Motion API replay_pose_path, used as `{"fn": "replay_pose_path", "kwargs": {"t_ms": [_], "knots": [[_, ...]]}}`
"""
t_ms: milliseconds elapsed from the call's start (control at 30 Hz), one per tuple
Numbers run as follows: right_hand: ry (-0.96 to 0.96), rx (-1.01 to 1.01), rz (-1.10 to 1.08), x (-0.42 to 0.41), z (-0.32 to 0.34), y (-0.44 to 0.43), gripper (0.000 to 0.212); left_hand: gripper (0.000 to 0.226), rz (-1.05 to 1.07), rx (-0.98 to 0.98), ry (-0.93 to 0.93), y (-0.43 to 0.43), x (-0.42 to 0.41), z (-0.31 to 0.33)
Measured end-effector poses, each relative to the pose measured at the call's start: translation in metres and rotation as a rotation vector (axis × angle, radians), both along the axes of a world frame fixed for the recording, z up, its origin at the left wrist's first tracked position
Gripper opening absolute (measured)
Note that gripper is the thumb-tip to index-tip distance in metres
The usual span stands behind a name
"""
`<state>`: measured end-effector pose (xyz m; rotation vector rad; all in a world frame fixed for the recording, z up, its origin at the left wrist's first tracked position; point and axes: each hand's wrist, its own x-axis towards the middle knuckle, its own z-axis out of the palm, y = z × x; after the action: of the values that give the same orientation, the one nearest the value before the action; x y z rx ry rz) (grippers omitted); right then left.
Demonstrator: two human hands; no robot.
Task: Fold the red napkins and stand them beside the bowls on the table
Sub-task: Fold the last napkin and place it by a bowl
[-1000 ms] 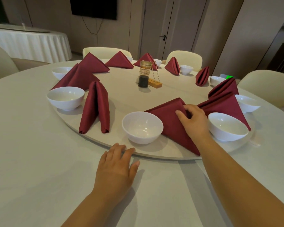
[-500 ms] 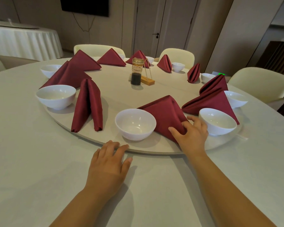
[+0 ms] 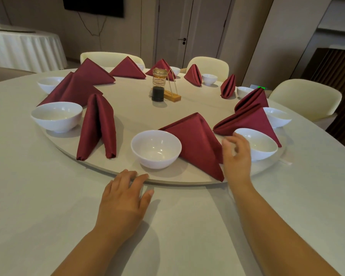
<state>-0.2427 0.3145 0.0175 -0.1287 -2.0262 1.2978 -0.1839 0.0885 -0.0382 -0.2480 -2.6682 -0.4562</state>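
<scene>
The near bowl point(image 3: 156, 148) and all others seen have a standing red napkin point(image 3: 197, 142); it looks done. Right of that bowl, the blurry right hand point(image 3: 236, 156) seems empty. The left hand point(image 3: 124, 198) lies flat, empty.

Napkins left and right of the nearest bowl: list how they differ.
The right napkin shows a broad triangular face; the left napkin stands narrower, its fold opening toward the camera. The bowl hides part of the right napkin; the left napkin shows whole. The right hand is beside the right napkin, away from the left napkin. Both are red and stand on the turntable.
</scene>
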Motion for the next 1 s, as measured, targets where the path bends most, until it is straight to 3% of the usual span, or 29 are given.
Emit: {"fn": "replay_pose_path", "kwargs": {"t_ms": [67,200,300,500,667,900,1000], "knots": [[0.004,0.022,0.015,-0.007,0.013,0.011,0.018,0.072,-0.004,0.003,0.005,0.0,0.0,-0.001],[-0.333,0.143,0.262,-0.023,0.031,0.021,0.03,0.073,-0.008,0.018,0.01,0.0,0.0,-0.001],[-0.422,0.254,0.283,-0.029,0.033,0.02,0.027,0.072,-0.009,0.016,-0.007,0.0,0.0,-0.001],[-0.396,0.282,0.195,-0.036,0.029,0.023,0.015,0.073,-0.011,0.022,-0.023,0.001,0.0,0.0],[-0.368,0.337,0.116,-0.035,0.025,0.026,0.019,0.073,-0.014,0.033,-0.006,0.001,0.001,0.001],[-0.144,0.12,0.239,-0.034,0.044,0.008,0.033,0.047,-0.001,0.011,-0.002,0.0,0.002,-0.001],[-0.166,0.245,0.365,-0.039,0.056,-0.008,0.043,0.049,-0.007,0.022,0.021,0.001,0.002,-0.002]]}}
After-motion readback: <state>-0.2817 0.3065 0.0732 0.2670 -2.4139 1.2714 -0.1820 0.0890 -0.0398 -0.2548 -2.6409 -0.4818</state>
